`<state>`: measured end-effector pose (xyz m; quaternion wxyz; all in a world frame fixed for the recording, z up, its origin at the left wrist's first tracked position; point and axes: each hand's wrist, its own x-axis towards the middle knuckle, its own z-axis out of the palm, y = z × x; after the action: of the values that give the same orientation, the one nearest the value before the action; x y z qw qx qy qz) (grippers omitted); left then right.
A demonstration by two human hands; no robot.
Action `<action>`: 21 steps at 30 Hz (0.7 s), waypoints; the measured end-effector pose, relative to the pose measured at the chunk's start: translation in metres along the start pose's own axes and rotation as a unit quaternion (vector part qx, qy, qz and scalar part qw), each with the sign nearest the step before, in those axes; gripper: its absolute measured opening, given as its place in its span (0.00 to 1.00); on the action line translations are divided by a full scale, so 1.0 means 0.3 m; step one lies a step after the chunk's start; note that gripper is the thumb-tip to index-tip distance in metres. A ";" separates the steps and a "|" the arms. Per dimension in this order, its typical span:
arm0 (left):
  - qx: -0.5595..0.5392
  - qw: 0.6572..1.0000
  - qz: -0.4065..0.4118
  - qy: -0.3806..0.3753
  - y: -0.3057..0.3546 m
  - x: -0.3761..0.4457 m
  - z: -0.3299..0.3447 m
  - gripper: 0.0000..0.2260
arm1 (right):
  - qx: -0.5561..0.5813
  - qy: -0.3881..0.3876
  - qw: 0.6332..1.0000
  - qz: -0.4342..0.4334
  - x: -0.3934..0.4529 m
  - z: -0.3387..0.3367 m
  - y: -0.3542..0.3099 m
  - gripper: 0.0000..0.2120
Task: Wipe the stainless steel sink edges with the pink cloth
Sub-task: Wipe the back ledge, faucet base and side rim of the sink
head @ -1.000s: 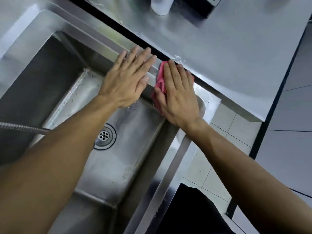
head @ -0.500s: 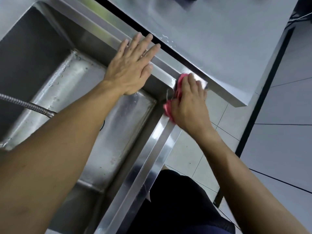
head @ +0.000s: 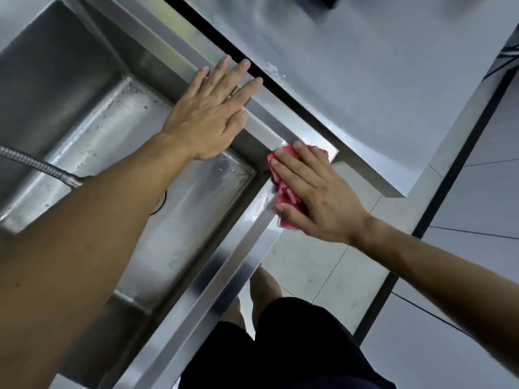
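Note:
The stainless steel sink's edge (head: 230,265) runs from the lower middle up to a corner at centre right, then along the far side. The pink cloth (head: 286,192) lies on that corner, mostly hidden under my right hand (head: 311,192), which presses it flat with straight fingers. My left hand (head: 213,113) rests flat on the far edge of the sink, fingers straight and spread, holding nothing.
A steel counter (head: 365,80) adjoins the sink across a dark gap. A flexible metal hose (head: 36,164) reaches into the basin from the left. Water drops dot the basin floor (head: 118,127). Tiled floor (head: 323,270) and my dark shorts (head: 280,346) lie below.
My right hand has slid the pink cloth from the far edge round the corner onto the near edge. The left hand has stayed flat on the far edge. The view shifted.

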<state>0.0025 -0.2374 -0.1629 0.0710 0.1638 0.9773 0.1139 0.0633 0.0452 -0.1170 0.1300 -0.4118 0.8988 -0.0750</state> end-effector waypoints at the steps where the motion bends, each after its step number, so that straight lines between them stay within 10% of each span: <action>1: 0.002 1.000 -0.004 0.001 0.004 -0.001 -0.001 0.26 | -0.009 -0.005 0.999 -0.037 0.014 -0.012 0.050 0.34; 9: 0.011 0.999 -0.035 0.004 0.041 -0.012 0.000 0.27 | 0.001 0.070 0.996 0.048 0.084 0.034 0.000 0.33; 14: 0.013 0.999 -0.039 0.009 0.049 -0.018 -0.004 0.27 | 0.026 0.048 0.996 -0.073 0.044 0.108 -0.190 0.30; 21: 0.014 0.999 -0.050 0.002 0.061 -0.025 -0.010 0.26 | 0.032 0.119 0.992 -0.041 0.110 0.012 0.138 0.22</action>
<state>0.0144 -0.2236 -0.1548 0.0722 0.1159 0.9859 0.0971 0.0140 0.0470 -0.1361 0.0323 -0.4318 0.8876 -0.1572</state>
